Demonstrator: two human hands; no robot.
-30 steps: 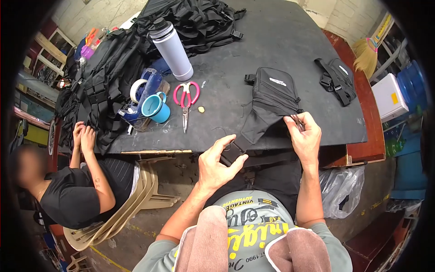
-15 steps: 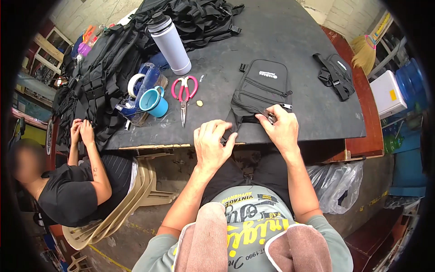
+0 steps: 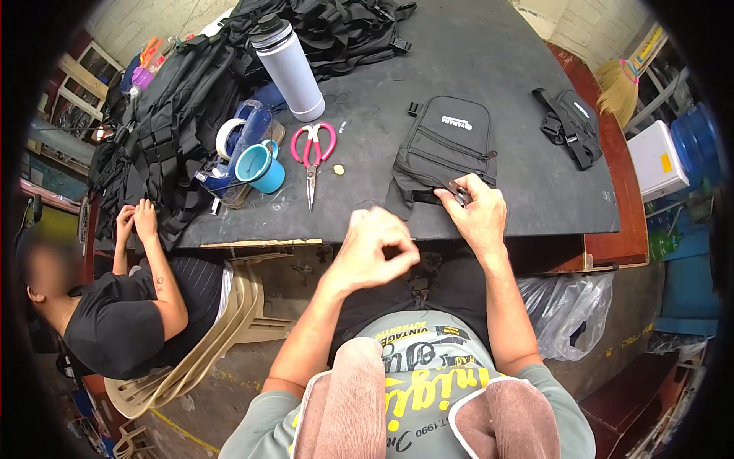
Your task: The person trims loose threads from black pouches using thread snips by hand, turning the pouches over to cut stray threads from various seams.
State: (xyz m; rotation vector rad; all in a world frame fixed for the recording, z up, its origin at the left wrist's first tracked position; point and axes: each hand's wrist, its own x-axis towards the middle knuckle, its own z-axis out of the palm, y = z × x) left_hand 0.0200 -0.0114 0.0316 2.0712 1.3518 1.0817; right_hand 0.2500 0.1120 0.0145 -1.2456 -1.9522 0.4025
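Observation:
A black bag (image 3: 451,141) with zippers and white lettering lies flat on the dark table. At its lower edge, my right hand (image 3: 475,210) is closed on a small dark tool, mostly hidden by the fingers. My left hand (image 3: 375,252) hovers at the table's front edge, left of the bag and apart from it. Its thumb and index finger are curled together, and whatever they pinch is too small to name. Pink-handled pliers (image 3: 312,157) lie to the left, beside a small yellowish piece (image 3: 339,169).
A bottle (image 3: 290,73), a blue cup (image 3: 261,168) and a tape dispenser (image 3: 246,130) stand left. Black straps and bags (image 3: 168,130) are heaped behind them. A smaller black bag (image 3: 572,126) lies right. A co-worker (image 3: 122,329) sits at the left.
The bag was pushed away and laid flatter. My right hand shifted left along with it. My left hand went to the bag's lower corner, then drew back from it with thumb and index finger closing.

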